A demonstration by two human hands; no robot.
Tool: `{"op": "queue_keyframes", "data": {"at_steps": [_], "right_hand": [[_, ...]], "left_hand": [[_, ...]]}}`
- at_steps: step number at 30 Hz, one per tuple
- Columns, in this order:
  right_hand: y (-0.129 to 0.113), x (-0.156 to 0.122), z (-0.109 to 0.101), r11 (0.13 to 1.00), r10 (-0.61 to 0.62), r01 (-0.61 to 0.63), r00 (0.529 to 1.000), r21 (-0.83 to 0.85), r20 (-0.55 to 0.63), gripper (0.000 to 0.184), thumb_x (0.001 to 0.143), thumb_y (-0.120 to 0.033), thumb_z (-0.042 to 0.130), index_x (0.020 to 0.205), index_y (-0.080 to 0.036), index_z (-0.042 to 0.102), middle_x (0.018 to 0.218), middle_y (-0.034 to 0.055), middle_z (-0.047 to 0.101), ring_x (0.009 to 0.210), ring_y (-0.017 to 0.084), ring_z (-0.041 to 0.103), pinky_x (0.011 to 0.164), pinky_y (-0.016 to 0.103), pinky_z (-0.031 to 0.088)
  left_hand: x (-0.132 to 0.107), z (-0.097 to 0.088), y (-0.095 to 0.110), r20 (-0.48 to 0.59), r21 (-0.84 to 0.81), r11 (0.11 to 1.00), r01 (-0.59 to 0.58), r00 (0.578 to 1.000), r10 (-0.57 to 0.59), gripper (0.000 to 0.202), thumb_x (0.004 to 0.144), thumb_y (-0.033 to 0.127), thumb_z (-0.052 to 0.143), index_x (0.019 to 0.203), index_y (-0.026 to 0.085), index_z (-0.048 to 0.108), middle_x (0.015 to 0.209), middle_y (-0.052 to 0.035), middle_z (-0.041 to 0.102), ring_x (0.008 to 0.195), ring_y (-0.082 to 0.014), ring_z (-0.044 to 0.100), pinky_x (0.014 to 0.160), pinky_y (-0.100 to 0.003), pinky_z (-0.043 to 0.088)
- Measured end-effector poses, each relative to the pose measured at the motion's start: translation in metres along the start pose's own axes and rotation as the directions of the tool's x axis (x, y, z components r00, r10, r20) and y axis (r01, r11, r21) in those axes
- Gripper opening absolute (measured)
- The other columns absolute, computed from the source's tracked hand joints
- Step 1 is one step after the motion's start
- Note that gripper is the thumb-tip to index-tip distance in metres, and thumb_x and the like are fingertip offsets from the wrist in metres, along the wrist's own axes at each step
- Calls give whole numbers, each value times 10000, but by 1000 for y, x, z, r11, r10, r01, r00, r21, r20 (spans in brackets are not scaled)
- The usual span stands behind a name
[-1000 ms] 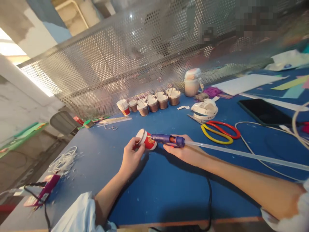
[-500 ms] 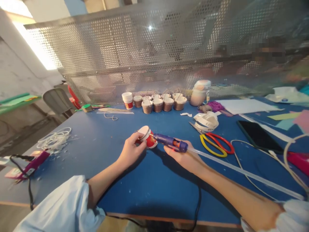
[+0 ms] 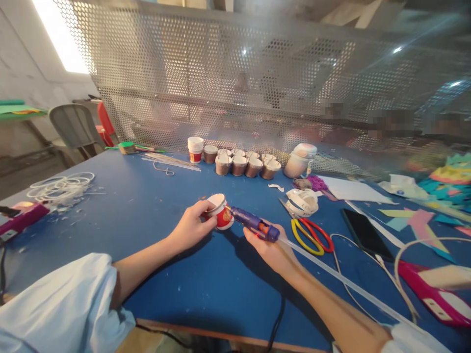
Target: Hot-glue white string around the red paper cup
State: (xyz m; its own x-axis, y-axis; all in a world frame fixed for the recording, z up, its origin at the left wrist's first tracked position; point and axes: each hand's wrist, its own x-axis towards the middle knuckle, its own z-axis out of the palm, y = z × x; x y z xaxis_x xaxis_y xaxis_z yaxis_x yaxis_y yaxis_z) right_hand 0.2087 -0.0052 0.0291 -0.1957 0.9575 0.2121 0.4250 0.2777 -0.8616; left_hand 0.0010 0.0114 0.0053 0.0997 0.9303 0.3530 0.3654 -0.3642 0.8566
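My left hand (image 3: 193,223) grips a small red and white paper cup (image 3: 222,215), tilted so its white mouth faces up and to the left. In my right hand (image 3: 270,247) is a blue glue gun (image 3: 253,223), with a long clear glue stick (image 3: 331,274) running out of its back end. The gun's nozzle meets or nearly meets the cup's red side near the rim; whether they touch I cannot tell. Behind the cup stand several brown-wrapped cups (image 3: 239,165) with handles and a stack of plain paper cups (image 3: 195,149).
Scissors (image 3: 309,238) with red and yellow handles lie right of the gun, beside a roll of white ribbon (image 3: 302,202). Further right are a phone (image 3: 366,233), cables and a pink power strip (image 3: 434,294). White cord (image 3: 61,185) lies at left. A perforated metal screen (image 3: 221,88) closes the back.
The view has turned to the right and a little upward. Both hands keep their hold, and the nozzle now points lower on the cup's side.
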Motion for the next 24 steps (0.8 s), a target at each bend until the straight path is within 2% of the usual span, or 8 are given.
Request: {"op": "queue_keyframes", "data": {"at_steps": [4, 10, 15, 21, 24], "right_hand": [[0, -1, 1, 999, -38, 38, 999, 7, 14, 264, 750, -373, 588, 596, -196, 465, 542, -35, 455, 522, 109, 404, 520, 240, 360], [0, -1, 1, 1000, -4, 4, 1000, 9, -6, 278, 749, -377, 585, 582, -197, 455, 527, -44, 425, 506, 102, 371, 491, 238, 327], [-1, -5, 3, 996, -73, 74, 997, -40, 35, 272, 765, -357, 574, 585, -191, 456, 533, -40, 449, 514, 101, 392, 512, 232, 350], [4, -2, 1, 996, -73, 72, 997, -51, -16, 259, 773, -356, 573, 598, -191, 477, 527, -37, 460, 508, 107, 402, 509, 238, 354], [6, -3, 2, 996, -83, 82, 997, -43, -2, 263, 778, -358, 571, 598, -194, 469, 535, -35, 460, 517, 108, 404, 511, 236, 354]], "left_hand": [[0, 0, 2, 12, -23, 1000, 17, 1000, -17, 78, 734, 183, 523, 748, 160, 596, 713, -6, 602, 682, -140, 520, 652, -246, 428], [1, -2, 2, 41, -14, 1000, 22, 999, -22, 69, 725, 195, 497, 724, 163, 558, 719, -8, 587, 696, -146, 519, 669, -258, 424], [1, -1, 0, 31, -20, 999, 35, 999, -35, 66, 739, 202, 509, 725, 161, 558, 694, 1, 550, 679, -138, 500, 640, -244, 415], [0, -1, 0, 44, -41, 998, 41, 998, -40, 49, 723, 179, 499, 722, 168, 547, 700, 5, 552, 659, -129, 488, 617, -232, 403], [1, -1, 1, 30, -36, 999, 38, 999, -37, 46, 717, 180, 505, 705, 170, 548, 671, 12, 544, 646, -127, 478, 611, -231, 398]]}}
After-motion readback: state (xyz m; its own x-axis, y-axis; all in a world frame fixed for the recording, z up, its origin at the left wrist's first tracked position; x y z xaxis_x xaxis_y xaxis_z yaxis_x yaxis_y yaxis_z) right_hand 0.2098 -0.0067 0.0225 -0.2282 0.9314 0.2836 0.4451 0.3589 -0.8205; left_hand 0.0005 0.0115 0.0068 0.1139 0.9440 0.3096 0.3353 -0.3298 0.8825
